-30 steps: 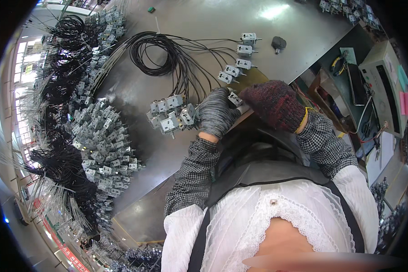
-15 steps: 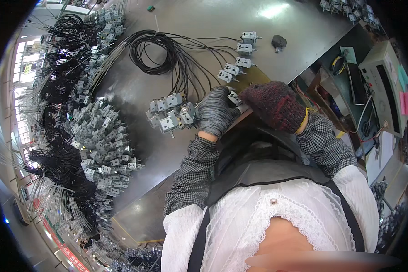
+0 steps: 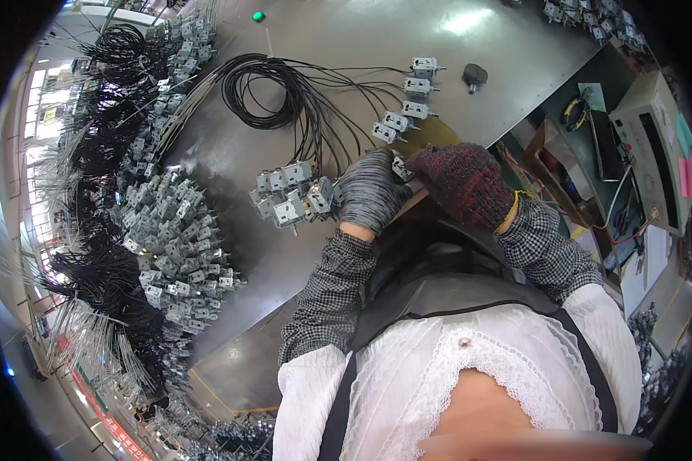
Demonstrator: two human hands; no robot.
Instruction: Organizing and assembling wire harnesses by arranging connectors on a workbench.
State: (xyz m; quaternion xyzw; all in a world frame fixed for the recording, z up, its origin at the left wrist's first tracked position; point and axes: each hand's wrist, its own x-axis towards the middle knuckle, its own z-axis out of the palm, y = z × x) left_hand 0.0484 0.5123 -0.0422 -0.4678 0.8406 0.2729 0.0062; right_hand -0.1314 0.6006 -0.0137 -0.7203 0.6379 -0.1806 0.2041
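My left hand (image 3: pixel 370 192), in a grey knit glove, and my right hand (image 3: pixel 463 181), in a dark red knit glove, meet over one small grey wired switch part (image 3: pixel 400 167) at the table edge. Both hands pinch it between them. Just left of my left hand lies a cluster of the same grey parts (image 3: pixel 291 196) on black wires. A few more of these parts (image 3: pixel 404 107) lie in a row beyond my hands. Their black wires (image 3: pixel 273 96) run to a loose coil further back.
A big heap of grey parts with black wire bundles (image 3: pixel 173 230) fills the left side of the grey table (image 3: pixel 346 38). A small black knob (image 3: pixel 474 74) lies at the back right. To the right stand a beige machine (image 3: pixel 653 146) and a cluttered shelf.
Both hands stay on the same part at the table edge; they have barely shifted.
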